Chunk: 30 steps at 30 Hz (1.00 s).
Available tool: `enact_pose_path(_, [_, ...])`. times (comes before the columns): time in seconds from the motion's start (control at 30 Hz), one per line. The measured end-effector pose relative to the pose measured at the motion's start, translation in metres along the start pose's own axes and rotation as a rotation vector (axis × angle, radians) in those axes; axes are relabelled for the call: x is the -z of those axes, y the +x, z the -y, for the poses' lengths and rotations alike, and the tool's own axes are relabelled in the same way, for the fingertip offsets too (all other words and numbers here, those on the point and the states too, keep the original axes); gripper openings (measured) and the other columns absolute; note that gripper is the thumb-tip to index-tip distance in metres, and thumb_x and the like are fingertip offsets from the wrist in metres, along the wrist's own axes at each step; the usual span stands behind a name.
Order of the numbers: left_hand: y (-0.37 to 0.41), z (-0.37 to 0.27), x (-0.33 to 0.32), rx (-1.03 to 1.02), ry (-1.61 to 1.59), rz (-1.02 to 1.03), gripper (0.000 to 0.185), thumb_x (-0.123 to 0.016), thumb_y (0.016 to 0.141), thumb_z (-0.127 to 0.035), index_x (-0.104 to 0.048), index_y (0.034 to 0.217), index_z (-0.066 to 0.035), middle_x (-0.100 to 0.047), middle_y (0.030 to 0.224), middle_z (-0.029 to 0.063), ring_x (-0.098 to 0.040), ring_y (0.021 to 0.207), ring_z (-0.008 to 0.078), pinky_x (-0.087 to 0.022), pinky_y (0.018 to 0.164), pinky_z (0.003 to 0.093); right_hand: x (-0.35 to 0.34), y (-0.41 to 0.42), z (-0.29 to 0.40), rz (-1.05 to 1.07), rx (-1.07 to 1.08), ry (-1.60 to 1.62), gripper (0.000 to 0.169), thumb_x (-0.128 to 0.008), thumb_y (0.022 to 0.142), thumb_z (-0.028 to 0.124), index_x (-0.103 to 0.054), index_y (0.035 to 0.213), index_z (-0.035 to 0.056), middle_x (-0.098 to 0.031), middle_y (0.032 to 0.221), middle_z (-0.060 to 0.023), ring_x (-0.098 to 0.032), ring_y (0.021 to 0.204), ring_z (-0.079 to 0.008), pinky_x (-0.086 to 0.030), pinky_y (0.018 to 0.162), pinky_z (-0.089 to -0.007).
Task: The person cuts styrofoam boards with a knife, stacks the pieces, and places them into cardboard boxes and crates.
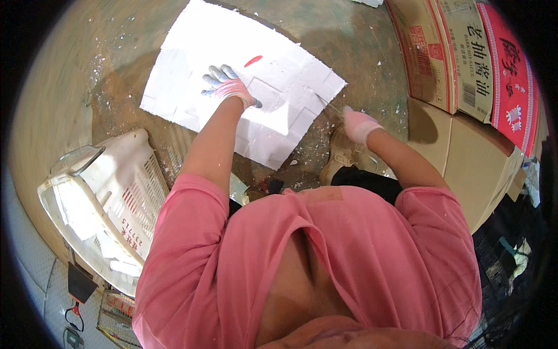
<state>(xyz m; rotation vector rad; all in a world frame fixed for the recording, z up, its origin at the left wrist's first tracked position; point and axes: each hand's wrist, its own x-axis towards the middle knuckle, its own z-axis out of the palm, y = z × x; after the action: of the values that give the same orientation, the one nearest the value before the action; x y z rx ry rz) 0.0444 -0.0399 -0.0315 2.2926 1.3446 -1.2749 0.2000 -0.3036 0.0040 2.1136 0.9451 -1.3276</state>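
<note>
A large white polystyrene foam sheet with rough, crumbly edges lies on the floor. It carries a short red mark and shallow raised rectangles. My left hand, in a striped knitted glove with grey-coated fingers, rests flat on the sheet with fingers spread. My right hand, in a pink and white glove, is closed around the near end of a thin blade just off the sheet's right edge. The blade's far end reaches into or onto the foam near that edge; its handle is hidden in my fist.
A white plastic crate holding white pieces leans at left. Printed cardboard cartons are stacked on a plain brown box at right. My shoe stands below my right hand. Foam crumbs litter the concrete floor.
</note>
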Motion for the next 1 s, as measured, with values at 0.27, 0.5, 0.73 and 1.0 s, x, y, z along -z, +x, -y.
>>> enact_pose_path(0.27, [-0.002, 0.001, 0.002, -0.005, -0.005, 0.004, 0.138, -0.082, 0.053, -0.059, 0.002, 0.147, -0.003, 0.002, 0.152, 0.0251, -0.003, 0.14, 0.0458, -0.023, 0.103, 0.0658, -0.013, 0.003, -0.004, -0.033, -0.077, 0.033, 0.022, -0.042, 0.088, 0.005, -0.045, 0.109, -0.0023, -0.06, 0.104, -0.0304, -0.06, 0.099, -0.043, -0.047, 0.08, -0.049])
enact_pose_path(0.5, [-0.004, 0.0, -0.001, -0.035, -0.008, -0.02, 0.137, -0.081, 0.054, -0.059, 0.001, 0.147, -0.002, 0.0, 0.153, 0.0243, -0.005, 0.14, 0.0445, -0.023, 0.103, 0.0651, -0.044, -0.005, -0.032, -0.081, -0.091, 0.066, 0.023, -0.041, 0.09, 0.009, -0.048, 0.108, -0.0032, -0.06, 0.106, -0.0301, -0.06, 0.101, -0.0437, -0.047, 0.083, -0.0507])
enact_pose_path(0.73, [-0.009, 0.006, 0.0, -0.046, -0.02, -0.047, 0.137, -0.081, 0.051, -0.06, -0.002, 0.147, -0.004, -0.003, 0.153, 0.0224, -0.008, 0.14, 0.0442, -0.028, 0.101, 0.0653, -0.031, -0.043, -0.115, -0.245, -0.209, 0.007, 0.028, -0.051, 0.089, 0.02, -0.046, 0.107, -0.0005, -0.062, 0.096, -0.0279, -0.06, 0.094, -0.0425, -0.048, 0.08, -0.0477])
enact_pose_path(1.0, [-0.006, 0.035, -0.03, -0.136, -0.079, -0.161, 0.128, -0.073, 0.057, -0.067, -0.007, 0.148, -0.006, -0.008, 0.153, 0.0227, -0.015, 0.138, 0.0439, -0.033, 0.1, 0.0607, -0.056, 0.016, -0.039, -0.842, -0.194, 0.277, 0.054, -0.064, 0.081, 0.035, -0.047, 0.119, 0.0011, -0.056, 0.115, -0.0254, -0.056, 0.103, -0.0407, -0.046, 0.09, -0.0454])
